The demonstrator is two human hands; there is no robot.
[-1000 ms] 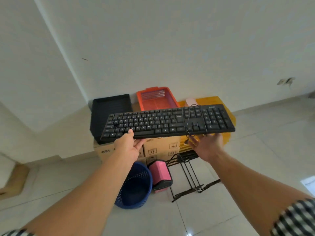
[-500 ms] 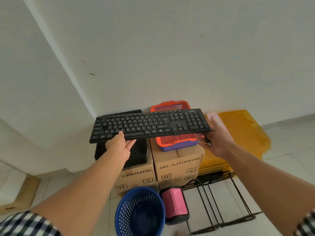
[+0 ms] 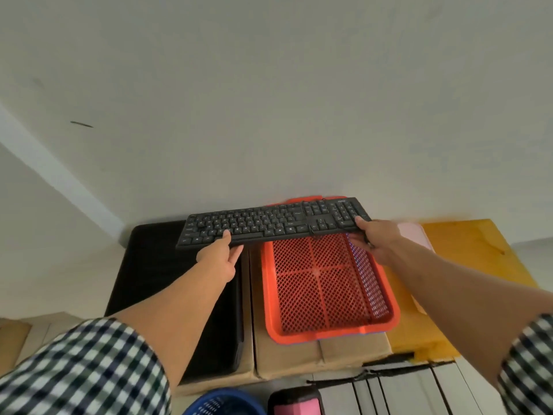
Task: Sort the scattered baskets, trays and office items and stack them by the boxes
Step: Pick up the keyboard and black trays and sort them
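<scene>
A person's left hand (image 3: 220, 259) is gripping the near edge of a black keyboard (image 3: 269, 223), thumb lying on the keys and fingers tucked beneath, while the right hand (image 3: 378, 238) is clasping the keyboard's right end in the same way, thumb on top and fingers curled under. A thin black cable (image 3: 368, 241) is showing just below the right hand's fingers. Between the two hands the keyboard is lying level, keys up, over the far end of an orange mesh tray (image 3: 323, 283); whether it is touching the tray's rim cannot be told.

The orange tray is sitting under and just behind the right hand, on top of cardboard boxes (image 3: 287, 357). Beneath the left forearm a black tray (image 3: 143, 280) is resting on the neighbouring box top, beside the orange one. Past the right hand, a pale pink item (image 3: 414, 235) is lying on a yellow stack (image 3: 466, 250) against the white wall (image 3: 269, 100).

Nearer the person than both hands, a blue basket (image 3: 221, 404), a pink-and-black object (image 3: 294, 405) and black wire frames (image 3: 389, 374) are standing on the floor at the foot of the boxes. Checked sleeves (image 3: 83, 369) are covering both upper arms.
</scene>
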